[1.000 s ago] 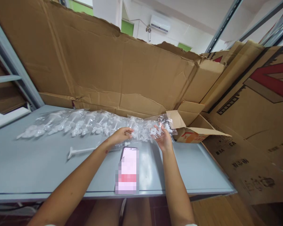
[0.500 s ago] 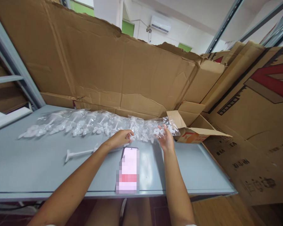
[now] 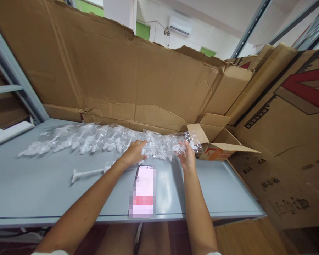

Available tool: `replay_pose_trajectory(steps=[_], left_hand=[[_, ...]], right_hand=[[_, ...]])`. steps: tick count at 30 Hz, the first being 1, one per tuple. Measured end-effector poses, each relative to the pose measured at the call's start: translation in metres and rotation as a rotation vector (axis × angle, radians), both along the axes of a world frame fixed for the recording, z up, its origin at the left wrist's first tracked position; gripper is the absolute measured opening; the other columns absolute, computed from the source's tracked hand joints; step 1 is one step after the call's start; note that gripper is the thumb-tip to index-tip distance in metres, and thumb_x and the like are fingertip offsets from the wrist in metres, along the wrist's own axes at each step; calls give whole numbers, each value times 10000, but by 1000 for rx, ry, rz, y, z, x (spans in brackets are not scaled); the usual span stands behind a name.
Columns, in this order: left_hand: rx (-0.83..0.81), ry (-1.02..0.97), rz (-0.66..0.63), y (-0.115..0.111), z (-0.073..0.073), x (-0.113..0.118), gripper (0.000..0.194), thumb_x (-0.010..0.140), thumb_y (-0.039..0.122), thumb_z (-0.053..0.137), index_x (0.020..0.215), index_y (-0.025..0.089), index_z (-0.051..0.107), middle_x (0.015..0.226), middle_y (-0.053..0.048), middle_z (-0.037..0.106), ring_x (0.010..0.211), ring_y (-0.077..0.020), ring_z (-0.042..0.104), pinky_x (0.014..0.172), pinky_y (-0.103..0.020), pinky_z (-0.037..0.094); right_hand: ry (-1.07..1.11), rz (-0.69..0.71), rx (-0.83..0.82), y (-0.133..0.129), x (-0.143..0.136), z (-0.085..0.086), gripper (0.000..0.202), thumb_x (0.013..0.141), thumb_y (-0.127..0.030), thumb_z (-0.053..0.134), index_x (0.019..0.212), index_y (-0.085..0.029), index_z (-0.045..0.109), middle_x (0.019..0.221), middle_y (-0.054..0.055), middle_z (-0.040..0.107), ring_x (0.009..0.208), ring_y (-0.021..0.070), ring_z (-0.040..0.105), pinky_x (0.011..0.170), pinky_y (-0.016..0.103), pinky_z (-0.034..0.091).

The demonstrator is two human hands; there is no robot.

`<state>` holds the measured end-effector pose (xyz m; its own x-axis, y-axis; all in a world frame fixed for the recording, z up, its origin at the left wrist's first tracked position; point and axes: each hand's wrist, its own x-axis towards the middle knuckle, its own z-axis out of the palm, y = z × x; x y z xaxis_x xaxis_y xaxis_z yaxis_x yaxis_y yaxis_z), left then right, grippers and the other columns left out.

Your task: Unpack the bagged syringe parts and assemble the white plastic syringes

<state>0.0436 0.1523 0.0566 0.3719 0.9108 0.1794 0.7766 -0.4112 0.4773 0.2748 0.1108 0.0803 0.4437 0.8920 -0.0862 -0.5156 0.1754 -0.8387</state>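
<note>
The right hand (image 3: 187, 158) is curling round the near side of the rightmost clear bag (image 3: 198, 142), apparently holding it; the grip is probably gathering limp film and steadying the loose white pieces (image 3: 177, 148) inside. This bag is lying toward the back of the desk (image 3: 228, 191), just beside the open carton (image 3: 219, 154). The left hand (image 3: 135, 153) is standing with thumb and fingers apart beside the other clear bags (image 3: 89, 143); whether it is touching one cannot be told. Those bags are lying in a row, presumably so each is staying distinct. The phone (image 3: 145, 186) is lying between the forearms, likely for easy viewing. A white rod (image 3: 89, 173) is lying partly hidden behind the left forearm.
</note>
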Motion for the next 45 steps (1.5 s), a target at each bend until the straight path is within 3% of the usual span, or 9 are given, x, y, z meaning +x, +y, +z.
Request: replay_pose_trajectory(steps=[5, 14, 21, 25, 29, 32, 37, 41, 45], left_hand=[[-181, -61, 5, 25, 3, -1, 623, 708, 346, 538, 1294, 246, 353, 1222, -73, 520, 1019, -222, 544, 838, -293, 423], [-246, -63, 286, 65, 10, 24, 426, 685, 331, 548, 1094, 217, 516, 1109, -114, 606, 985, -284, 572, 777, -337, 413], [-134, -218, 412, 78, 10, 28, 363, 689, 237, 547, 1040, 255, 456, 930, -11, 660, 836, -178, 605, 680, -255, 410], [44, -375, 456, 83, 24, 17, 316, 737, 192, 459, 1048, 239, 429, 878, 11, 656, 803, -134, 595, 659, -219, 399], [175, -461, 510, 87, 40, -9, 302, 696, 199, 502, 995, 232, 475, 803, 20, 653, 714, -131, 588, 619, -210, 390], [140, -398, 553, 88, 42, -35, 298, 671, 212, 537, 966, 238, 505, 797, 17, 651, 684, -140, 583, 610, -220, 389], [46, -271, 658, 80, 34, -63, 276, 704, 268, 530, 979, 252, 516, 853, -3, 653, 736, -179, 593, 633, -255, 406], [164, -88, 648, 64, 36, -62, 300, 755, 308, 475, 1043, 233, 518, 1014, -73, 615, 913, -241, 561, 743, -322, 417], [330, 54, 441, 36, 41, -41, 312, 789, 297, 433, 1070, 207, 532, 1084, -103, 583, 1040, -269, 498, 871, -374, 359]], right_hand=[[-20, 6, 20, 1, -2, -4, 358, 668, -307, 617, 1010, -261, 521, 959, -2, 633, 737, 151, 642, 584, 282, 530], [-67, -11, 35, 3, 0, -9, 356, 682, -328, 595, 1021, -272, 504, 978, 4, 626, 771, 153, 637, 612, 298, 536], [-54, -21, 22, 4, 2, -11, 376, 682, -337, 587, 1041, -278, 496, 979, -5, 627, 751, 136, 635, 582, 262, 521], [-56, -18, 25, 4, 1, -11, 383, 674, -332, 593, 1040, -274, 493, 981, -5, 629, 759, 141, 640, 609, 282, 529], [-76, 9, 35, 3, -1, -9, 404, 667, -326, 605, 1051, -280, 488, 991, -3, 629, 752, 144, 642, 610, 285, 530], [-126, 37, 49, 3, -2, -3, 444, 662, -328, 616, 1082, -280, 480, 981, 3, 639, 751, 146, 635, 588, 270, 525], [-250, 73, 65, 9, -4, 15, 511, 654, -365, 640, 1125, -261, 474, 949, 10, 649, 683, 125, 612, 548, 236, 509], [-339, 123, 98, 16, -6, 32, 527, 649, -398, 655, 1130, -266, 487, 917, 7, 642, 699, 128, 619, 578, 243, 516], [-436, 160, 110, 21, -8, 43, 475, 643, -411, 665, 1078, -267, 539, 905, 6, 638, 733, 138, 615, 601, 263, 526]])
